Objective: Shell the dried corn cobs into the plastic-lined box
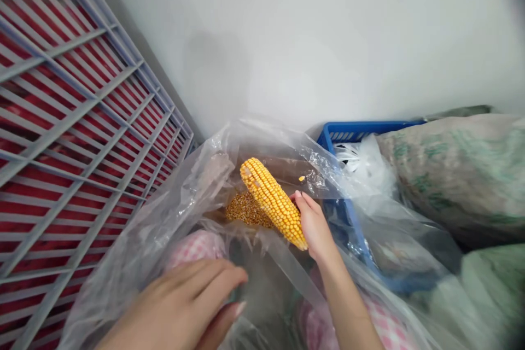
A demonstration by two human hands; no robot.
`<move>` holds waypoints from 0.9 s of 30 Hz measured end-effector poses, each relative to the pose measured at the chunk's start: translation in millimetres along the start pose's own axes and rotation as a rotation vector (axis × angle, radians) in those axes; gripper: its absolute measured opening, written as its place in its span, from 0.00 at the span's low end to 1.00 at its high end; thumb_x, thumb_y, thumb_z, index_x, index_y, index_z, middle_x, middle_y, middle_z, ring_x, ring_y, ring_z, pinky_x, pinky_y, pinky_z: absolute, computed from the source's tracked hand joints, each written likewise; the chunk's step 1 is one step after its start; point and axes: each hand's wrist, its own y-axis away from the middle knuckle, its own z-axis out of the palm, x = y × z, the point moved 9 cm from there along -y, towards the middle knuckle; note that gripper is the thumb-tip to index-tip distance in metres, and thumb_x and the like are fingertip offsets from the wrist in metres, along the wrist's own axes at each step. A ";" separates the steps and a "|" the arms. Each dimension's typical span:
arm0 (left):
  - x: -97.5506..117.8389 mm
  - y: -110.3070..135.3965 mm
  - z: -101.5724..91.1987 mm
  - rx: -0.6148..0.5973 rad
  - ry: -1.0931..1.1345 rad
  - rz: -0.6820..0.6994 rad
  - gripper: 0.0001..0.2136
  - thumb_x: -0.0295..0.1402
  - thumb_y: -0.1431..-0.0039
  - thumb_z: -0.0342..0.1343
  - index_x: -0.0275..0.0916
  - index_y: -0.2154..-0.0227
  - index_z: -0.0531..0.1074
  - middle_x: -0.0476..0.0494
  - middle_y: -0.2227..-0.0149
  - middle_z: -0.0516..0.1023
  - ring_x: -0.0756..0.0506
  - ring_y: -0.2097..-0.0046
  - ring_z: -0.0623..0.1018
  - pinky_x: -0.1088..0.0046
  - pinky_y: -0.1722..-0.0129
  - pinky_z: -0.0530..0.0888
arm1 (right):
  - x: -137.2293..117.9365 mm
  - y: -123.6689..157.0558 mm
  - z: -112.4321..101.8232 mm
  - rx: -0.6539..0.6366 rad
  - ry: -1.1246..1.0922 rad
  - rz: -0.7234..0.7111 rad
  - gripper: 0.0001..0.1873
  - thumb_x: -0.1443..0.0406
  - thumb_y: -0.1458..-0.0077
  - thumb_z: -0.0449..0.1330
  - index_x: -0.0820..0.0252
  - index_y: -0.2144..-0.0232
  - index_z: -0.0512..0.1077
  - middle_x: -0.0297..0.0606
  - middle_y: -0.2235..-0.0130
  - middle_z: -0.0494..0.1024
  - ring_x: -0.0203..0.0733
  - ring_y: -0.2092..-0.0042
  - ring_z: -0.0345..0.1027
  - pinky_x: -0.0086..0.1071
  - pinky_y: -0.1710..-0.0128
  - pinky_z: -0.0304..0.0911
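An ear of corn (273, 202) with rows of yellow kernels is tilted across the middle of the view. My right hand (314, 224) is closed around the ear's lower right side. Nearer to me and lower left, my left hand (192, 295) is loosely bent, thumb apart from the fingers, apart from the ear; nothing shows in it. Below the ear, loose corn kernels (246, 210) lie in a heap inside a clear plastic bag (209, 172). One kernel (302, 179) shows by itself beyond my right hand.
A grey slatted crate (94, 99) with red behind its bars stands on the left. On the right, a blue plastic basket (326, 136) holds a white plastic bag (365, 167), with a large printed sack (459, 169) alongside. A white wall (287, 38) rises behind.
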 end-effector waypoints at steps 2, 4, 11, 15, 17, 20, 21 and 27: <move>-2.6 -35.2 7.6 -0.170 -0.018 -0.025 0.14 0.38 0.41 0.44 0.47 0.56 0.69 0.49 0.56 0.75 0.45 0.57 0.74 0.67 0.55 0.70 | -1.4 0.2 -3.7 0.019 -0.032 0.007 0.17 0.51 0.52 0.53 0.58 0.76 0.65 0.31 0.78 0.64 0.36 0.74 0.57 0.28 0.75 0.50; -31.6 -51.5 18.6 -0.237 -0.042 -0.129 0.16 0.40 0.43 0.46 0.44 0.53 0.68 0.44 0.54 0.74 0.41 0.53 0.72 0.61 0.52 0.68 | -2.3 0.7 -6.0 0.028 -0.079 0.021 0.16 0.52 0.52 0.53 0.58 0.75 0.65 0.30 0.78 0.64 0.36 0.74 0.57 0.28 0.75 0.50; -151.4 37.4 60.5 -0.107 0.065 -0.494 0.21 0.42 0.41 0.39 0.39 0.50 0.65 0.41 0.46 0.67 0.44 0.46 0.67 0.69 0.46 0.63 | -7.3 0.0 -8.5 0.018 -0.011 -0.020 0.17 0.51 0.50 0.51 0.58 0.76 0.65 0.31 0.77 0.64 0.37 0.73 0.57 0.28 0.73 0.51; -122.5 47.9 32.6 -0.211 0.060 -0.452 0.20 0.44 0.44 0.45 0.49 0.48 0.64 0.50 0.48 0.70 0.43 0.48 0.70 0.67 0.48 0.66 | -12.2 0.7 -8.9 0.035 0.116 -0.096 0.19 0.50 0.49 0.49 0.58 0.77 0.64 0.31 0.77 0.66 0.37 0.73 0.57 0.28 0.73 0.50; -84.0 9.7 -15.5 -0.028 -0.007 -0.324 0.20 0.44 0.46 0.49 0.53 0.49 0.64 0.53 0.49 0.70 0.43 0.50 0.70 0.67 0.49 0.67 | -15.7 2.5 -5.9 0.030 0.166 -0.127 0.19 0.51 0.48 0.48 0.58 0.78 0.64 0.32 0.77 0.66 0.37 0.73 0.58 0.28 0.73 0.50; -24.2 -61.2 -81.6 0.367 -0.185 -0.166 0.15 0.43 0.44 0.49 0.44 0.58 0.71 0.45 0.62 0.74 0.43 0.58 0.71 0.67 0.56 0.69 | -22.3 5.9 0.2 0.016 0.249 -0.175 0.18 0.53 0.47 0.46 0.58 0.78 0.64 0.33 0.76 0.69 0.38 0.71 0.60 0.28 0.72 0.51; -7.6 -84.5 -87.3 0.419 -0.257 -0.118 0.14 0.41 0.44 0.49 0.40 0.61 0.72 0.44 0.65 0.72 0.43 0.60 0.70 0.66 0.58 0.68 | -24.0 6.7 1.8 0.016 0.277 -0.188 0.18 0.53 0.46 0.45 0.58 0.78 0.64 0.33 0.75 0.70 0.38 0.71 0.61 0.28 0.71 0.51; 22.0 -170.4 -17.7 0.233 -0.331 0.102 0.11 0.38 0.46 0.52 0.37 0.66 0.75 0.41 0.64 0.66 0.42 0.58 0.63 0.66 0.59 0.66 | -26.2 8.1 3.5 0.018 0.408 -0.212 0.17 0.55 0.45 0.43 0.57 0.76 0.64 0.33 0.75 0.71 0.40 0.71 0.62 0.29 0.71 0.51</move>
